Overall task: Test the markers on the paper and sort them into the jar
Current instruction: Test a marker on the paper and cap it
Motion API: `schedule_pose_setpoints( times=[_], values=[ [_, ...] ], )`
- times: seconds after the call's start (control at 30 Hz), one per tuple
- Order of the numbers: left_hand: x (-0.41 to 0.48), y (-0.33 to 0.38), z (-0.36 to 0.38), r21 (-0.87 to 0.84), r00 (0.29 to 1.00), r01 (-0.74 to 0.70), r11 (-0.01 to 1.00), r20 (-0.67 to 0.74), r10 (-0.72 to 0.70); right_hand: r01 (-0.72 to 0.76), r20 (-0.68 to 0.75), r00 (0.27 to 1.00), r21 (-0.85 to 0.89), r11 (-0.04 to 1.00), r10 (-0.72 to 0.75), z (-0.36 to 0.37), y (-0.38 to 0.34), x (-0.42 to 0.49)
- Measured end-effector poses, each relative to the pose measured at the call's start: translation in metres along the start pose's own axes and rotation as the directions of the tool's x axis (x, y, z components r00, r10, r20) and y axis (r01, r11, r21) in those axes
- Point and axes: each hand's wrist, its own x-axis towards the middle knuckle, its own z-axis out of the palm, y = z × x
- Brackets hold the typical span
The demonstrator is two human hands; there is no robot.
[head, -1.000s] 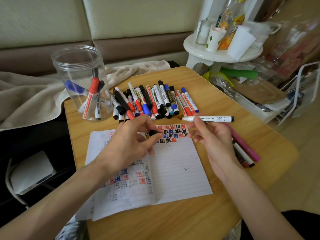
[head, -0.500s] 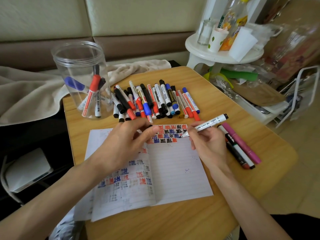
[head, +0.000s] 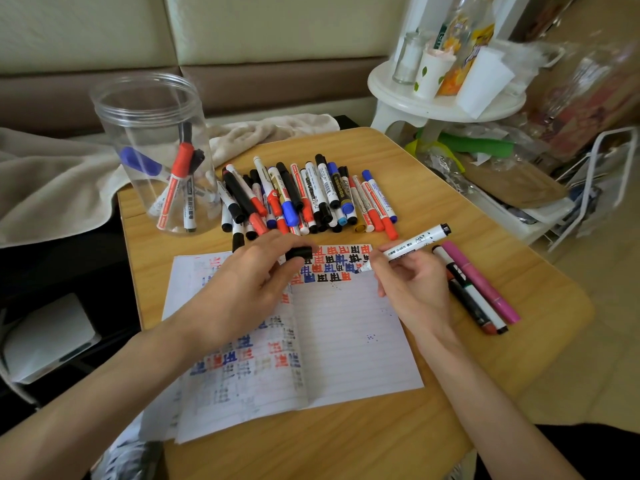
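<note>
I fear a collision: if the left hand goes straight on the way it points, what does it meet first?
Probably the near ends of the row of capped plastic markers; the left hand, pinching a small black marker cap, points diagonally toward them. Depth is unclear.

**A:** where's the cam sitting in this one?

**B:** just one view running, wide-angle, riding on the person's head. It's looking forward and down onto the table (head: 450,209), pretty close in, with the edges bending a bit.

**A:** so what's it framing?

**B:** the paper (head: 346,341) is sitting dead centre. The left hand (head: 249,275) is showing just toward 9 o'clock, the right hand (head: 412,282) toward 3, and the arms are filling 7 and 5. The jar (head: 145,133) is standing at 10 o'clock, a white stool (head: 388,95) at 1, and a sofa back (head: 277,29) is running along 12.
</note>
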Motion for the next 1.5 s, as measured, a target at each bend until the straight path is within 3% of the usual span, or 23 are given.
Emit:
schedule_pose_setpoints(
  times=[0.6, 0.83, 1.17, 1.5],
  values=[
    [-0.0007, 0.0004, 0.0002, 0.004, 0.999, 0.035, 0.999, -0.006, -0.035, 0.046, 0.016, 0.999, -0.067, 0.997, -0.045, 0.0006, 0.0008, -0.001],
    [0.0001, 0.0017, -0.0005, 0.016, 1.0, 0.03, 0.999, -0.003, -0.03, 0.035, -0.003, 0.999, 0.016, 0.999, -0.035, -0.0015, 0.0022, -0.0008],
    [-0.0002, 0.0021, -0.0002, 0.013, 0.999, 0.037, 0.999, -0.013, -0.036, 0.052, 0.008, 0.999, -0.069, 0.996, -0.052, -0.0002, 0.0026, -0.0019],
    [-0.0003, 0.0038, -0.0004, 0.0, 0.999, 0.045, 0.999, -0.019, -0.045, 0.036, 0.017, 0.999, -0.022, 0.999, -0.036, -0.0005, 0.0037, -0.0016]
  ],
)
